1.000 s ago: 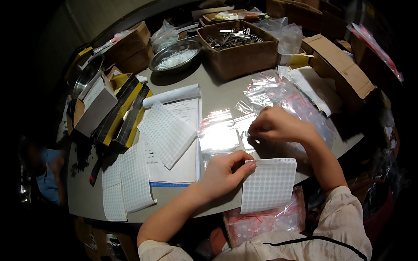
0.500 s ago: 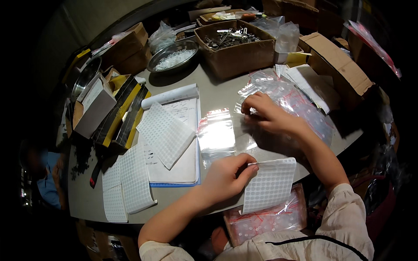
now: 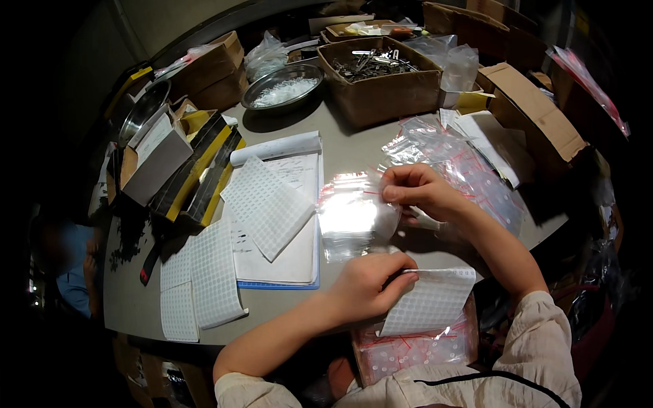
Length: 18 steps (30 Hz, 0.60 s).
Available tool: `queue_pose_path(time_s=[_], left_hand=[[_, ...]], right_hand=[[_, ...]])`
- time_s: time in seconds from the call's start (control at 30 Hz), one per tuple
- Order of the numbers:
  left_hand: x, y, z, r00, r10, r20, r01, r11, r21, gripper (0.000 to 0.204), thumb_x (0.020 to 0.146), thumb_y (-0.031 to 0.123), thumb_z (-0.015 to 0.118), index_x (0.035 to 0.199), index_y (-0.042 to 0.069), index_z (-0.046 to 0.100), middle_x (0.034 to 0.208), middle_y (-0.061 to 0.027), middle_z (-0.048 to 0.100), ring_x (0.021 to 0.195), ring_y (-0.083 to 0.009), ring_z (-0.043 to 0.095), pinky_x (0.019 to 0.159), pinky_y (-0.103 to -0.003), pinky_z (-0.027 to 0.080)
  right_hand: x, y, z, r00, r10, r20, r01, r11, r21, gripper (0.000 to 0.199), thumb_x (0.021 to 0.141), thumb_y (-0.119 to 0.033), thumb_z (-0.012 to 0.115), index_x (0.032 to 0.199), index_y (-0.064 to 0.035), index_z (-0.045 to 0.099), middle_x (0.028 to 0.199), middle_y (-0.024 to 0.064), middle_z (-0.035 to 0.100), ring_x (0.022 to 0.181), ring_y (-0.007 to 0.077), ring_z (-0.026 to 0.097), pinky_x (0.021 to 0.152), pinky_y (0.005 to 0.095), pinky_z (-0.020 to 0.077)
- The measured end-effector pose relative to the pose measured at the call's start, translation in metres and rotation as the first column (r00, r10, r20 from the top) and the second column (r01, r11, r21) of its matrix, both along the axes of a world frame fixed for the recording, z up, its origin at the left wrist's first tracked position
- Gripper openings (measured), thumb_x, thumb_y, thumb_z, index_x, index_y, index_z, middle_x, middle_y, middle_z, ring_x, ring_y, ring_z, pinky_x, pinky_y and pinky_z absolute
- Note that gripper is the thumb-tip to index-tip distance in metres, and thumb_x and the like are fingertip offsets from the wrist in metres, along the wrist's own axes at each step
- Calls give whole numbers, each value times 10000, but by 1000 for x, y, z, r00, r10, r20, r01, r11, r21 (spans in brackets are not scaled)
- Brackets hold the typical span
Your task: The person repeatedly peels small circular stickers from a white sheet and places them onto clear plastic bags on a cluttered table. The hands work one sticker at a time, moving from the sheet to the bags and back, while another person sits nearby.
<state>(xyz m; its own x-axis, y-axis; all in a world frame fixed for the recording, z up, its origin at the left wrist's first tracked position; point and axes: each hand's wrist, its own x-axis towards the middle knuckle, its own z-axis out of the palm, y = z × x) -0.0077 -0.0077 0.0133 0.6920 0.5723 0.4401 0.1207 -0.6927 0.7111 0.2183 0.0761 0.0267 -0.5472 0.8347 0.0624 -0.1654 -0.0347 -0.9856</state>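
My left hand (image 3: pixel 371 285) pinches the top edge of a white sheet of small square stickers (image 3: pixel 432 302) at the table's near edge. My right hand (image 3: pixel 418 192) is closed on the corner of a small clear zip bag (image 3: pixel 354 214) with a red strip, lifting it off the grey table (image 3: pixel 136 299). More clear zip bags (image 3: pixel 469 170) lie in a heap just beyond my right hand. A filled pack of such bags (image 3: pixel 415 350) rests below the sticker sheet, by my lap.
An open notebook (image 3: pixel 286 251) carries another sticker sheet (image 3: pixel 265 204); further sheets (image 3: pixel 201 279) lie left of it. Behind stand a cardboard box of metal parts (image 3: pixel 381 75), a metal bowl (image 3: pixel 282 85), yellow-black boxes (image 3: pixel 201 173) and cartons (image 3: pixel 530 115) at right.
My right hand went back to the bag heap and has come toward me again, now lifting a clear bag. My left hand stays on the sticker sheet.
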Motion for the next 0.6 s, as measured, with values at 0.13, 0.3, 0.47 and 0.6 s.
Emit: queue_pose_path(time_s=[0.13, 0.3, 0.47, 0.6], left_hand=[[1, -2, -2, 999, -24, 25, 25, 999, -46, 133, 957, 140, 729, 1049, 46, 712, 894, -141, 711, 774, -309, 710, 707, -385, 546], [4, -4, -5, 998, 50, -23, -54, 959, -279, 181, 990, 193, 708, 1050, 23, 698, 770, -134, 693, 623, -227, 650, 602, -352, 497], [2, 1, -7, 984, 171, -44, -173, 888, -425, 236, 988, 229, 724, 1065, 8, 698, 720, -90, 671, 613, -135, 605, 584, -319, 471], [-5, 20, -8, 980, 195, -35, -175, 769, -614, 248, 1007, 242, 721, 1010, -6, 709, 710, -31, 663, 611, -80, 592, 575, -274, 460]], right_hand=[[1, 4, -1, 979, -107, 174, 112, 994, -18, 255, 1013, -293, 737, 924, -57, 700, 748, -59, 617, 535, 53, 517, 481, 241, 409], [8, 10, -9, 705, -440, 556, 45, 811, 584, 332, 974, -353, 761, 1066, -35, 746, 786, 35, 642, 666, 153, 597, 610, 328, 467], [19, 4, 1, 634, -685, 360, 122, 548, 828, 325, 962, -282, 759, 1152, -23, 712, 1006, 100, 678, 884, 217, 667, 771, 344, 533], [20, -20, 30, 871, -280, 403, -26, 794, 608, 250, 944, -168, 776, 1109, 4, 701, 1032, 80, 706, 937, 167, 675, 850, 324, 544]])
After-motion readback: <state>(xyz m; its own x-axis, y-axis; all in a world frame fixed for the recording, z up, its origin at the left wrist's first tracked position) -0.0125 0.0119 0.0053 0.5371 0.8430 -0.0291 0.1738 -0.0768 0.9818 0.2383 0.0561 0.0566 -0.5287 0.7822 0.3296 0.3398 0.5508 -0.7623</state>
